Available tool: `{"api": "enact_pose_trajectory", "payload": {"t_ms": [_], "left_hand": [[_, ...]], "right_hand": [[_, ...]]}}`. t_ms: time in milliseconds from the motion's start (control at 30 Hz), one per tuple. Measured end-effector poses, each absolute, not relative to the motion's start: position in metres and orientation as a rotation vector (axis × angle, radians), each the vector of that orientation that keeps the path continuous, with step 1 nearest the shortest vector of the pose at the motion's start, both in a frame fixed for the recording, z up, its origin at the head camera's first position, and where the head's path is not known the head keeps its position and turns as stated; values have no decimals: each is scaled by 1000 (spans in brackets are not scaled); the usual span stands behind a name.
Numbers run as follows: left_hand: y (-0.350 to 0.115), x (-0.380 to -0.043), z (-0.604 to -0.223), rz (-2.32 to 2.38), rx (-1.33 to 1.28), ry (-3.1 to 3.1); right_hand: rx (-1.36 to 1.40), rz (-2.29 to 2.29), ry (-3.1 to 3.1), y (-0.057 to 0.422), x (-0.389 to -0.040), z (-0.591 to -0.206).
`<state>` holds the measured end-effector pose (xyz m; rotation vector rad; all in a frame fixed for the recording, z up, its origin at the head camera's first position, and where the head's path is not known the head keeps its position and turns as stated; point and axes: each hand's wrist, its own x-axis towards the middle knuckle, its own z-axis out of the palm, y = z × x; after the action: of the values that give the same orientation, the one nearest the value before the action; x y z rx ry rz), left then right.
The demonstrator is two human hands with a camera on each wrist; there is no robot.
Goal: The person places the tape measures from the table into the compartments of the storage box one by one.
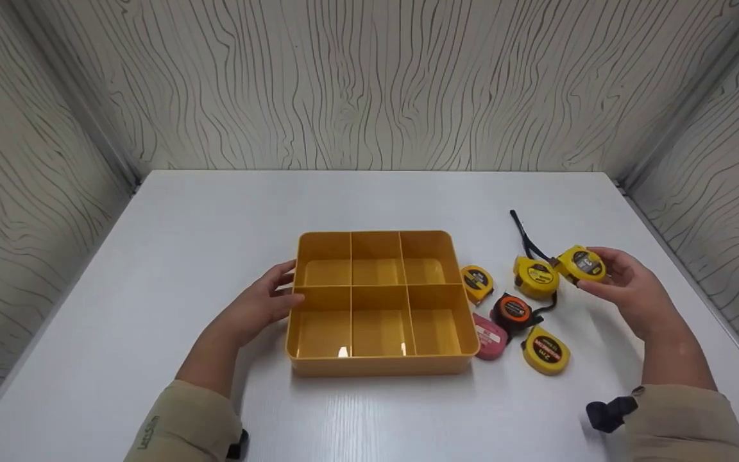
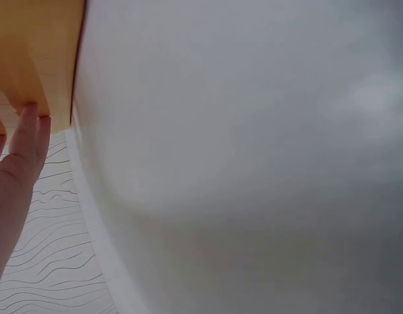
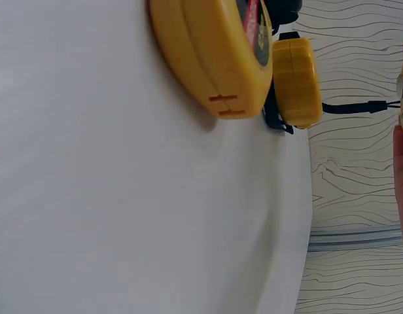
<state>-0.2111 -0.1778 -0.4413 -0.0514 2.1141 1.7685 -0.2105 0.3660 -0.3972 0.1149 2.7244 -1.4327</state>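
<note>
A yellow tape measure (image 1: pixel 580 264) is pinched between the thumb and fingers of my right hand (image 1: pixel 632 292), raised above the table. Its black wrist strap (image 1: pixel 526 240) trails off to the left. My left hand (image 1: pixel 257 308) rests against the left side of an orange six-compartment box (image 1: pixel 382 366), the thumb at the rim and the fingertips on the outer wall in the left wrist view. Just below the held one lies another yellow tape measure (image 1: pixel 537 278). Near it are a black and orange tape measure (image 1: pixel 513 312) and a yellow one with a dark label (image 1: pixel 546 350).
Close along the box's right side lie an orange-yellow tape measure (image 1: pixel 477 283) and a pink tape measure (image 1: pixel 489 337). The box's compartments hold nothing. Wood-grain panels (image 1: pixel 369 83) stand behind and beside the white table (image 1: pixel 215 212).
</note>
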Motion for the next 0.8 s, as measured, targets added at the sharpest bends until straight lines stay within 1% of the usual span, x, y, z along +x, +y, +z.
{"api": "enact_pose_trajectory", "payload": {"t_ms": [333, 533, 800], "left_hand": [[-177, -213, -443, 1757, -55, 2125], [-178, -214, -444, 1773, -38, 2110], [-177, -212, -441, 1745, -65, 2142]], "right_hand": [[16, -1480, 2783, 363, -219, -378], [-102, -1580, 2770, 357, -225, -367], [-191, -1749, 2701, 344, -230, -357]]}}
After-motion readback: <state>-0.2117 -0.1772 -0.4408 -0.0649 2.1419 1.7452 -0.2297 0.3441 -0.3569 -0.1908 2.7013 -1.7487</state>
